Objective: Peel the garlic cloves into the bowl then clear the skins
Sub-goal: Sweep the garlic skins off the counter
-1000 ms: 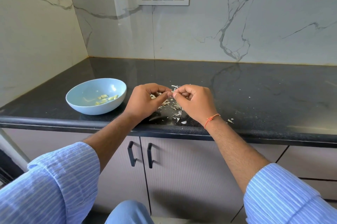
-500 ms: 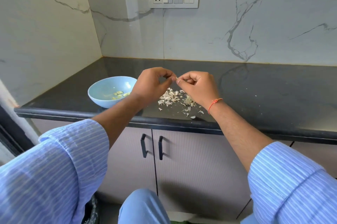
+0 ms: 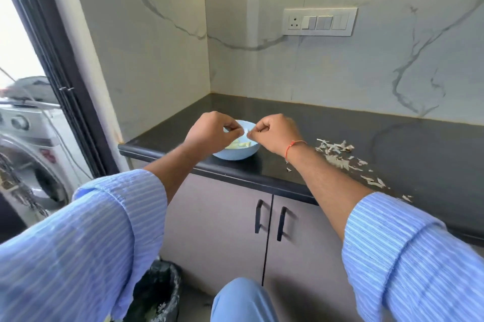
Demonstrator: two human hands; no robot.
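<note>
black surface point(image 3: 327, 122) | one blue bowl point(image 3: 235, 155) | one skin pile point(image 3: 337, 154) | left hand point(image 3: 212, 133), right hand point(image 3: 275, 133): two, fingers curled, pinched contents unclear

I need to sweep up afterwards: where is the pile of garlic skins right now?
In the head view, the papery white garlic skins lie scattered on the black countertop, right of the right hand and the light blue bowl.

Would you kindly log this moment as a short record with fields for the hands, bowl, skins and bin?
left hand: fingers curled, over the bowl, pinching something small; cannot tell what
right hand: likewise, fingertips near the left hand's
bowl: light blue, on the countertop, holds peeled cloves
skins: scattered right of the bowl
bin: black-lined, on the floor
</note>
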